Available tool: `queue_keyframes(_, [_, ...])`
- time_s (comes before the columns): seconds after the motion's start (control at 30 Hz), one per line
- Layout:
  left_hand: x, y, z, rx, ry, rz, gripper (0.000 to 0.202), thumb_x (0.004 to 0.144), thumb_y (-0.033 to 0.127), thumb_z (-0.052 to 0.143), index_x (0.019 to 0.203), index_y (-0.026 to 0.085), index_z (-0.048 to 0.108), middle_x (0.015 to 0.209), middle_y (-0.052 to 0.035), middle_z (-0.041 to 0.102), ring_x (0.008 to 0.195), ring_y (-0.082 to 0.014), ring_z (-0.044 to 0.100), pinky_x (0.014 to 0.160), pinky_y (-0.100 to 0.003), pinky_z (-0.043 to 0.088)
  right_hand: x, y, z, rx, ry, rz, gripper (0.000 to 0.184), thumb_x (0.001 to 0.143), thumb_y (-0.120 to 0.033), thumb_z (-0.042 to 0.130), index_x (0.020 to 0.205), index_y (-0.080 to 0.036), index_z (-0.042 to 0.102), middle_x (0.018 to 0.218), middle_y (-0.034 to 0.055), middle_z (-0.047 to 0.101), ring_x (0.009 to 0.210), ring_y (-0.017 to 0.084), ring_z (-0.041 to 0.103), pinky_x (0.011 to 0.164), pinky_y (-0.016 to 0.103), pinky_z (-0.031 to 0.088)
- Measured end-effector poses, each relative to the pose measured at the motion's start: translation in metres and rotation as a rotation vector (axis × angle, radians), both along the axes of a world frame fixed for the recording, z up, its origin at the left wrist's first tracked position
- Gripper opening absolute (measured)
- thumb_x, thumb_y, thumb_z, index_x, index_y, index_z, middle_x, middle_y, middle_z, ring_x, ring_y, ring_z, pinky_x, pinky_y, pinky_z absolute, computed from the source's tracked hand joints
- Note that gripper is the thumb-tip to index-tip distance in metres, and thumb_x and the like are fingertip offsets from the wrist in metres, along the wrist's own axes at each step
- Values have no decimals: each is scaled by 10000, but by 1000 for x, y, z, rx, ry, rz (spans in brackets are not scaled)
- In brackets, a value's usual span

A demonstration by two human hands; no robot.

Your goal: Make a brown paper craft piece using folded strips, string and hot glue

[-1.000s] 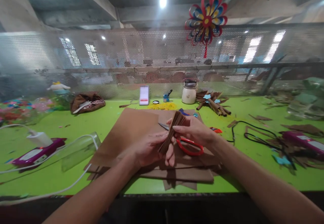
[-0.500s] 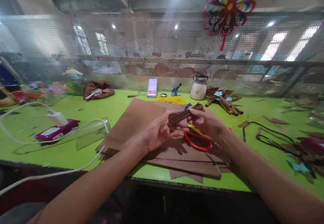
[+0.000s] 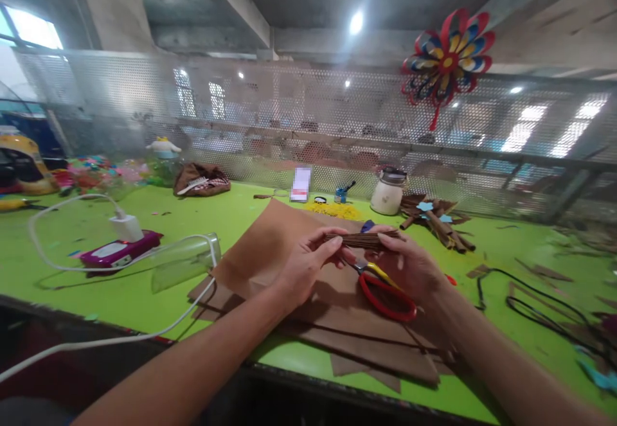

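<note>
The left hand (image 3: 303, 266) and the right hand (image 3: 411, 270) hold a folded paper bundle (image 3: 365, 240) between them, above the middle of the brown paper sheets (image 3: 270, 246) spread on the green table (image 3: 144, 297). 1 second ago the bundle stood steeply, its top leaning to the far right. Half a second ago it was tipped lower, and now it lies nearly level, running left to right. The left thumb and fingertips pinch its left end narrowly, and the right fingers close over its right end, so each of the 2 hands has a tight hold on 1 end. Judging from this, the bundle has been turned flat and its long edge brought up towards the person, with the layers kept pressed together rather than fanned. The red-handled scissors (image 3: 385, 290) sit just under the right hand; I cannot tell whether they hang from its fingers or rest on the sheets. To the left lie a clear plastic cup (image 3: 186, 260) on its side, a pink device (image 3: 118, 252) and a white cable (image 3: 96, 342). Far off stand a white jar (image 3: 388, 193) and a heap of brown paper rolls (image 3: 436, 214), and a black cable (image 3: 530, 291) lies to the right.
</note>
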State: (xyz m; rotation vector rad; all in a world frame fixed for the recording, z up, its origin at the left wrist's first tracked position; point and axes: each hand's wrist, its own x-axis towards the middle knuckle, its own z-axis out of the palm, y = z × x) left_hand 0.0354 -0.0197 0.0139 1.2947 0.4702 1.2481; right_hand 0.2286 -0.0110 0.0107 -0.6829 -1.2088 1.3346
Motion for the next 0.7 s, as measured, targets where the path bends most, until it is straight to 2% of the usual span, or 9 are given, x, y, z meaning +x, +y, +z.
queue_keyframes(0.1, [-2, 2, 2, 49, 48, 85, 229, 794, 268, 572, 963, 116, 597, 656, -57, 669, 607, -129, 592, 559, -234, 402, 7, 1, 6, 78, -127, -74, 196, 725, -337, 641, 873, -210, 637, 855, 35, 648, 768, 181, 598, 702, 328, 476])
queue_keyframes(0.13, [-3, 2, 2, 71, 74, 110, 226, 788, 267, 575, 953, 114, 600, 633, -48, 660, 582, -122, 579, 545, -230, 397, 8, 1, 8, 158, -231, -97, 212, 731, -344, 638, 900, -215, 641, 891, 42, 649, 816, 194, 598, 749, 351, 470])
queue_keyframes(0.23, [-2, 3, 1, 143, 171, 179, 220, 774, 277, 586, 922, 115, 608, 571, -17, 627, 514, -99, 532, 510, -221, 387, 8, -3, 15, 527, -684, -174, 344, 694, -320, 689, 1022, -230, 639, 1064, 70, 616, 1015, 243, 536, 906, 415, 394])
queue_keyframes(0.3, [-1, 3, 0, 174, 210, 204, 217, 772, 289, 586, 907, 121, 607, 551, -1, 609, 495, -91, 516, 501, -215, 390, 4, -6, 14, 731, -939, -216, 417, 677, -302, 707, 1081, -245, 622, 1103, 78, 599, 1048, 259, 503, 925, 433, 366])
queue_keyframes(0.33, [0, 2, 0, 181, 216, 211, 213, 772, 294, 585, 898, 124, 604, 545, 4, 601, 492, -89, 515, 501, -213, 393, 1, -8, 11, 785, -1015, -240, 393, 701, -296, 685, 1086, -246, 620, 1078, 83, 609, 1016, 258, 513, 900, 431, 377])
queue_keyframes(0.4, [1, 1, 1, 178, 204, 209, 201, 761, 295, 603, 874, 129, 595, 551, 11, 592, 495, -87, 521, 505, -210, 403, -6, -11, 4, 804, -1085, -272, 282, 788, -269, 587, 1065, -231, 623, 983, 89, 636, 906, 236, 548, 813, 395, 415])
queue_keyframes(0.5, [1, 0, 3, 143, 146, 158, 249, 691, 267, 682, 878, 135, 583, 640, 4, 611, 522, -87, 537, 520, -216, 423, -14, -15, -4, 742, -1032, -290, 218, 866, -225, 459, 1011, -215, 622, 914, 73, 649, 817, 201, 567, 744, 336, 429])
queue_keyframes(0.6, [-1, 0, 4, 120, 92, 71, 329, 663, 238, 712, 958, 142, 602, 711, -4, 617, 556, -88, 536, 542, -224, 427, -20, -20, -5, 649, -941, -242, 178, 868, -245, 463, 928, -221, 630, 827, 39, 650, 738, 177, 570, 681, 300, 432])
queue_keyframes(0.7, [-6, 0, 6, 120, 83, 59, 265, 722, 249, 667, 968, 153, 654, 683, 2, 592, 544, -72, 488, 526, -213, 390, -24, -23, -3, 529, -839, -127, 175, 861, -259, 475, 902, -215, 639, 742, 21, 643, 670, 162, 572, 618, 274, 434])
